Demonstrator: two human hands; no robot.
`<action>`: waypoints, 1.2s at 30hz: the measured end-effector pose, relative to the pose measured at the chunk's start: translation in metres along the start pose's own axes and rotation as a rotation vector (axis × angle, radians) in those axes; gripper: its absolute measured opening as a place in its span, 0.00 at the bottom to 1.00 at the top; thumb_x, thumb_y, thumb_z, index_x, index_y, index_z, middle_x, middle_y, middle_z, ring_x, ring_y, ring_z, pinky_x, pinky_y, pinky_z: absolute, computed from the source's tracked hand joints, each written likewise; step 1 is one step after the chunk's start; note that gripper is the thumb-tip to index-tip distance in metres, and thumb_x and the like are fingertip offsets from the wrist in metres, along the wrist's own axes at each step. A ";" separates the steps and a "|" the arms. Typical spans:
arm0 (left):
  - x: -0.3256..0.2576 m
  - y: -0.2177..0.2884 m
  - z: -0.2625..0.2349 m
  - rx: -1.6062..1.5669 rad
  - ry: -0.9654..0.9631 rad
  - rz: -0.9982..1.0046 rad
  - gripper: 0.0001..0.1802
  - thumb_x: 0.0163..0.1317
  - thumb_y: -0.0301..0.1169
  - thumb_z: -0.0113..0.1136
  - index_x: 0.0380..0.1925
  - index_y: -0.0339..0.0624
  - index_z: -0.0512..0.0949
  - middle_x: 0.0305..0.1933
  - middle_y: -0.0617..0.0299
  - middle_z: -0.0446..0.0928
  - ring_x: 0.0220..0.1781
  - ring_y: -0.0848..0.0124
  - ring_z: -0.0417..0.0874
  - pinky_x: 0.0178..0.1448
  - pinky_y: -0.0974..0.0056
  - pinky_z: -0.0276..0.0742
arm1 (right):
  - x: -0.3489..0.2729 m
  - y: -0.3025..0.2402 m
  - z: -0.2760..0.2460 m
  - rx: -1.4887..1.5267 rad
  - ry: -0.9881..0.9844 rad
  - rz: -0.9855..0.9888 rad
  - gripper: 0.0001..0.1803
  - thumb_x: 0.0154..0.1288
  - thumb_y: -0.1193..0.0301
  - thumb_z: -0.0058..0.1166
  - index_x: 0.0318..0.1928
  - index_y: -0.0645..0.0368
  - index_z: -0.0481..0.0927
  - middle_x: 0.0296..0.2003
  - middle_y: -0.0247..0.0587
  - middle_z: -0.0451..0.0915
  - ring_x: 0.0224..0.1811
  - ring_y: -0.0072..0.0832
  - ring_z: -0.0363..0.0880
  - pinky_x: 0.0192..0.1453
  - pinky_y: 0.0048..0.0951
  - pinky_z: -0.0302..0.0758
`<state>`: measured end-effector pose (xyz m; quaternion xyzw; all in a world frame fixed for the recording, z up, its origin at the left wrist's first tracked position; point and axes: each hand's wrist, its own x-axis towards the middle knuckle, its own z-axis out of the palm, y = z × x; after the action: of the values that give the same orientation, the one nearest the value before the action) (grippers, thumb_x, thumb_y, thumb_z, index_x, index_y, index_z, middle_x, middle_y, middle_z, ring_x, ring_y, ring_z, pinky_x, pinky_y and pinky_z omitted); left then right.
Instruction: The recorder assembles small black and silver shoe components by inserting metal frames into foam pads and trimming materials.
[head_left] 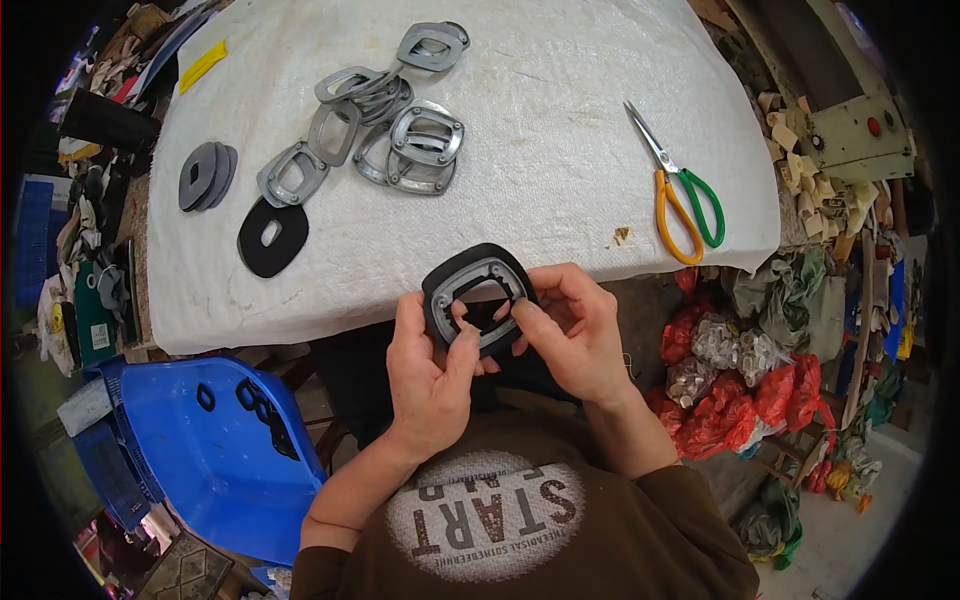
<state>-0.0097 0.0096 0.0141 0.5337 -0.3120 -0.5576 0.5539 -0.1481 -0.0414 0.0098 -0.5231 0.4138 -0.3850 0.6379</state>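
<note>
- A person at the near edge of a sheet-covered bench point(560, 150) holds a grey frame point(452, 281) and a black pad point(487, 250) together in both hands.
- The left grip point(428, 375) pinches the pair at its left and lower-left side, thumb in front, other fingers mostly behind.
- The right grip point(577, 330) pinches the right side, its thumb pressed near the frame's rim.
- Frame and pad sit between the two grips, tilted toward the wearer, the frame against the pad, whose dark border shows around it; fingertips show through the central opening.
- In view, the pair overlaps the bench's near edge; whether it touches the sheet cannot be told.
- Loose frames point(333, 133), some stacked, spread left of the bench's middle toward the far edge.
- A second pad point(285, 250) touches one of them, toward the near left corner; grey pads point(197, 178) overlap near the left edge.
- A yellow strip point(203, 66) lies at the far left corner.
- Scissors point(664, 160) with orange and green handles lie near the right edge, blades toward the far edge; small scraps point(621, 236) lie just left.
- Below the near left corner, a blue tub point(205, 480) holds black rings point(272, 420).
- Red bags point(722, 420) crowd below the near right corner.
</note>
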 end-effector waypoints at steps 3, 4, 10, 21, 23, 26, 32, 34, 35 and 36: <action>-0.001 -0.004 -0.003 0.057 -0.031 -0.002 0.09 0.60 0.22 0.47 0.40 0.34 0.61 0.36 0.61 0.68 0.31 0.80 0.74 0.30 0.74 0.76 | -0.001 0.004 0.004 -0.084 0.030 -0.062 0.10 0.60 0.80 0.46 0.43 0.69 0.70 0.32 0.41 0.78 0.28 0.18 0.76 0.27 0.16 0.74; 0.000 -0.005 -0.003 0.058 -0.048 0.012 0.09 0.61 0.23 0.47 0.40 0.34 0.61 0.35 0.61 0.68 0.30 0.80 0.74 0.29 0.75 0.75 | 0.000 0.006 0.005 -0.106 0.057 -0.105 0.10 0.61 0.80 0.45 0.43 0.69 0.70 0.31 0.41 0.78 0.28 0.18 0.76 0.27 0.16 0.74; 0.006 -0.003 -0.005 0.008 0.020 0.064 0.07 0.65 0.28 0.44 0.35 0.34 0.64 0.29 0.62 0.71 0.24 0.80 0.74 0.26 0.76 0.73 | 0.002 0.006 0.004 -0.057 0.020 -0.044 0.11 0.62 0.78 0.46 0.44 0.69 0.70 0.31 0.40 0.78 0.30 0.17 0.75 0.31 0.17 0.73; 0.003 -0.008 -0.002 0.228 0.078 0.138 0.09 0.66 0.29 0.40 0.31 0.33 0.66 0.22 0.61 0.72 0.16 0.80 0.73 0.18 0.76 0.67 | 0.002 0.009 0.010 -0.095 0.067 -0.043 0.11 0.62 0.77 0.46 0.44 0.69 0.70 0.29 0.38 0.77 0.31 0.16 0.73 0.35 0.17 0.70; 0.007 -0.006 -0.003 0.186 0.044 0.057 0.10 0.66 0.29 0.40 0.33 0.32 0.67 0.23 0.61 0.73 0.18 0.80 0.74 0.19 0.76 0.69 | 0.006 0.009 0.010 0.121 0.084 0.020 0.10 0.61 0.78 0.47 0.43 0.69 0.70 0.29 0.37 0.77 0.30 0.16 0.73 0.35 0.17 0.70; 0.006 -0.006 0.000 0.141 0.032 0.075 0.10 0.66 0.28 0.40 0.36 0.31 0.68 0.25 0.60 0.73 0.20 0.79 0.75 0.21 0.76 0.71 | 0.009 0.002 0.014 0.025 0.038 0.034 0.11 0.62 0.77 0.48 0.44 0.68 0.69 0.28 0.36 0.77 0.28 0.15 0.74 0.30 0.18 0.72; 0.005 -0.006 -0.003 0.208 -0.129 0.118 0.12 0.65 0.28 0.37 0.39 0.32 0.69 0.31 0.58 0.75 0.21 0.79 0.75 0.25 0.76 0.72 | 0.004 0.004 0.010 0.096 0.033 0.059 0.12 0.60 0.78 0.49 0.44 0.69 0.69 0.28 0.34 0.77 0.30 0.15 0.73 0.34 0.18 0.72; 0.004 -0.005 -0.002 0.214 -0.094 0.105 0.12 0.65 0.28 0.37 0.38 0.32 0.69 0.30 0.59 0.75 0.21 0.78 0.75 0.24 0.76 0.72 | 0.006 0.000 0.013 -0.016 0.009 0.030 0.13 0.58 0.77 0.51 0.43 0.67 0.70 0.26 0.31 0.75 0.28 0.13 0.71 0.32 0.17 0.71; 0.004 -0.005 -0.002 0.221 -0.060 0.094 0.12 0.65 0.28 0.37 0.37 0.32 0.69 0.29 0.59 0.75 0.21 0.78 0.76 0.24 0.75 0.73 | 0.006 0.000 0.013 -0.017 0.008 0.031 0.13 0.58 0.77 0.51 0.43 0.67 0.70 0.26 0.31 0.75 0.28 0.13 0.71 0.32 0.17 0.71; 0.004 -0.006 -0.002 0.220 -0.059 0.093 0.12 0.65 0.28 0.37 0.37 0.32 0.69 0.29 0.59 0.75 0.21 0.78 0.76 0.24 0.75 0.73 | 0.006 0.000 0.013 -0.066 0.020 0.024 0.13 0.57 0.77 0.53 0.43 0.67 0.71 0.25 0.30 0.74 0.27 0.13 0.70 0.31 0.16 0.70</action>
<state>-0.0087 0.0072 0.0073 0.5597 -0.4119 -0.5091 0.5078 -0.1339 -0.0421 0.0106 -0.5351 0.4389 -0.3683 0.6208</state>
